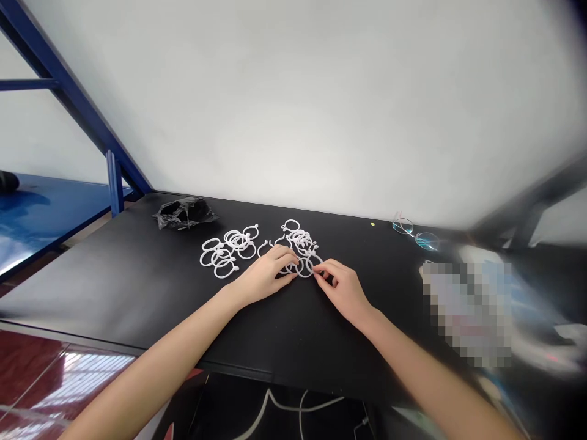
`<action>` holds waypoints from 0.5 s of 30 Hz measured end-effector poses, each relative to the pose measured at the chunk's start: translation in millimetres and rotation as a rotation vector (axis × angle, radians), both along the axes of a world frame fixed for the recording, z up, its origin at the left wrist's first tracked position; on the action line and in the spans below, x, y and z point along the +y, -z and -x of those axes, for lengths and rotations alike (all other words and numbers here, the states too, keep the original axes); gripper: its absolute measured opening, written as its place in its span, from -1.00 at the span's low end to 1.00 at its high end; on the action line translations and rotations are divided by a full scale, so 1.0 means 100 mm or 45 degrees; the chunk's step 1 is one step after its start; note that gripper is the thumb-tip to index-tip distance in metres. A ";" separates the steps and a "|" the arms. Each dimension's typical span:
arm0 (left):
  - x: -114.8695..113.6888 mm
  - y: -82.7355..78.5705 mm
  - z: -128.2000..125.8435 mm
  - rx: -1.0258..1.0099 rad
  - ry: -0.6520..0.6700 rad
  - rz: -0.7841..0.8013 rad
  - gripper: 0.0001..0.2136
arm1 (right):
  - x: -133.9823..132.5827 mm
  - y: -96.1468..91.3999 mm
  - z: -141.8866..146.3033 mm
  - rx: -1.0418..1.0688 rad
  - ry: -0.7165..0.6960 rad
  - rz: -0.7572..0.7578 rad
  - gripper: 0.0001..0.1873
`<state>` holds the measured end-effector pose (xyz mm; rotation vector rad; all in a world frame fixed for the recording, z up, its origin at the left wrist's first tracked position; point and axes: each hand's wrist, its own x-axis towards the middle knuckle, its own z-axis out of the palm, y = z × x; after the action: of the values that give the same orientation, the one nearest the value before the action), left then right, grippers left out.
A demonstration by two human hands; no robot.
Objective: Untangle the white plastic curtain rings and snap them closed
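White plastic rings with small eyelets, like curtain rings, lie in two loose groups on the black tabletop [178, 284]. The left group [224, 267] is apart from both hands. My left hand [270, 272] rests over the front of the right group [300, 238], its fingers and thumb curled round a ring that they partly hide. With thumb and forefinger, my right hand [342, 284] pinches the edge of another white ring [314, 264] at the right end of that group. The rings between my hands overlap, and I cannot tell whether they are linked.
A crumpled black plastic bag [186, 214] lies at the back left. Eyeglasses [415, 235] are at the back right, near a blurred, pixelated item [468, 311]. A white wall [321, 110] rises behind, and a blue metal frame [82, 91] stands left. Pale cables [284, 408] hang below the front edge.
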<state>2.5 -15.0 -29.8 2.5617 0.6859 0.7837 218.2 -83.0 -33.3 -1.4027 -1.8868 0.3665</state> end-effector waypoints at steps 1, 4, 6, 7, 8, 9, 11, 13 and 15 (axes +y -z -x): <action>-0.01 0.00 0.00 0.004 -0.004 0.012 -0.84 | 0.00 0.00 -0.01 0.019 -0.007 -0.003 -0.88; -0.05 -0.04 -0.02 -0.007 -0.049 0.063 -0.73 | -0.02 -0.04 0.00 0.124 0.000 -0.047 -0.89; -0.10 -0.08 -0.05 -0.073 -0.075 0.083 -0.64 | -0.05 -0.07 0.03 0.205 0.022 -0.143 -0.87; -0.14 -0.10 -0.08 -0.119 -0.073 0.092 -0.62 | -0.06 -0.08 0.05 0.236 0.019 -0.213 -0.85; -0.17 -0.12 -0.10 -0.170 -0.060 0.109 -0.62 | -0.08 -0.09 0.07 0.253 -0.002 -0.286 -0.85; -0.21 -0.13 -0.13 -0.219 -0.041 0.148 -0.64 | -0.10 -0.09 0.09 0.255 -0.041 -0.346 -0.85; -0.29 -0.16 -0.19 -0.291 0.006 0.285 -0.70 | -0.13 -0.08 0.14 0.230 -0.134 -0.420 -0.86; -0.34 -0.17 -0.24 -0.330 0.069 0.463 -0.71 | -0.15 -0.06 0.18 0.192 -0.192 -0.438 -0.85; -0.36 -0.17 -0.28 -0.377 0.114 0.673 -0.65 | -0.16 -0.05 0.20 0.176 -0.240 -0.443 -0.80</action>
<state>30.0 -51.3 -12.3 1.9399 0.5832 0.8026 198.1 -98.9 -28.3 -0.9505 -1.8666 0.2064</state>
